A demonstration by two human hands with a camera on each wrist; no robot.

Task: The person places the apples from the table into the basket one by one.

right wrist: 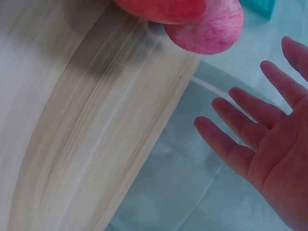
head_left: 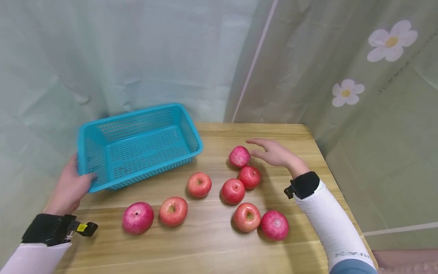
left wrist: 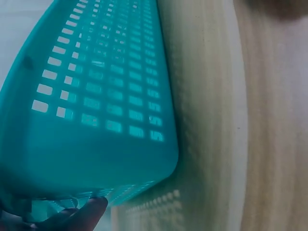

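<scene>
A blue plastic basket [head_left: 147, 146] with slotted walls holds nothing and sits at the back left of the table. My left hand [head_left: 70, 186] grips its near left corner, thumb over the rim; in the left wrist view the fingers [left wrist: 91, 211] show at the basket's end wall. Beside the rearmost pinkish apple [head_left: 239, 156], my right hand [head_left: 275, 153] hovers with fingers spread, holding nothing. Its palm [right wrist: 284, 159] shows in the right wrist view. Just in front of that apple are a red apple [head_left: 249, 177] and another apple [head_left: 233, 191], close together.
Nearer on the wooden table [head_left: 205, 255] lie a light red apple [head_left: 246, 217] and a dark pink apple [head_left: 275, 225], side by side. Left of them are several more, including a pink apple [head_left: 138, 217]. A pale curtain [head_left: 164, 57] hangs behind the table.
</scene>
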